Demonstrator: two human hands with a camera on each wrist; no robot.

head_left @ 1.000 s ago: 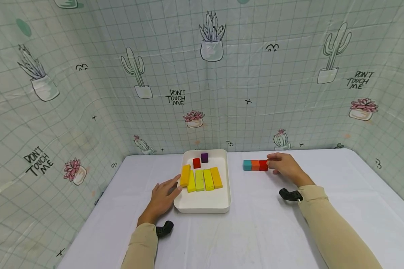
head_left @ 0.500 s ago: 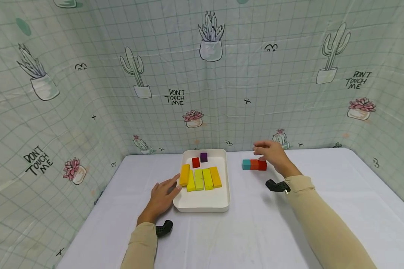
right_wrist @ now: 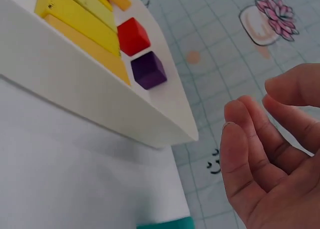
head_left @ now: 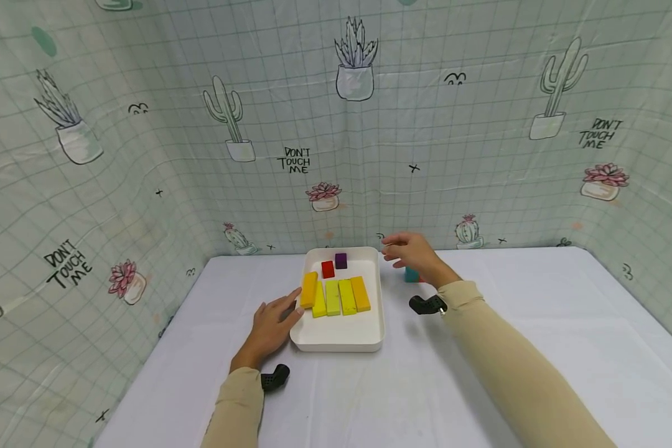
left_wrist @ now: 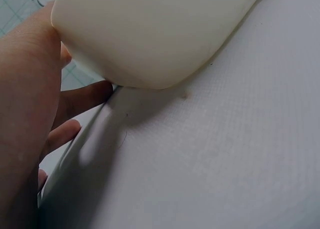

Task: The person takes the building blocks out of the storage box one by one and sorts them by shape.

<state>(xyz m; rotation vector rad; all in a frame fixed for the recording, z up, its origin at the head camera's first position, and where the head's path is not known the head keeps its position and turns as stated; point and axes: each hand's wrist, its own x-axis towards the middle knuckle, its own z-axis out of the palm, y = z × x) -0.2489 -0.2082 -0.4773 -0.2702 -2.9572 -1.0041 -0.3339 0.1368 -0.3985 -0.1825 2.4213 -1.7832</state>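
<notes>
A white tray (head_left: 338, 336) holds several yellow and orange-yellow rectangular blocks (head_left: 333, 298), a red cube (head_left: 327, 269) and a purple cube (head_left: 341, 261). My left hand (head_left: 269, 326) rests at the tray's left side, its fingers fairly straight and touching the edge. Above the table, just right of the tray's far corner, is my right hand (head_left: 411, 252). Its fingers are loosely bent with nothing between them, as the right wrist view confirms. Under that hand a teal cube (head_left: 411, 275) shows beside a sliver of an orange-red cube (head_left: 422, 279); the rest of that row is hidden.
A white cloth covers the table (head_left: 336, 398). Behind and at both sides hangs a grid-patterned curtain (head_left: 280, 205) with printed cacti. Black wrist devices (head_left: 428, 305) sit at both cuffs.
From the row's right-hand red cube, my right hand has lifted and moved left toward the tray, with nothing in it. The cube row stayed in place. My left hand has not moved.
</notes>
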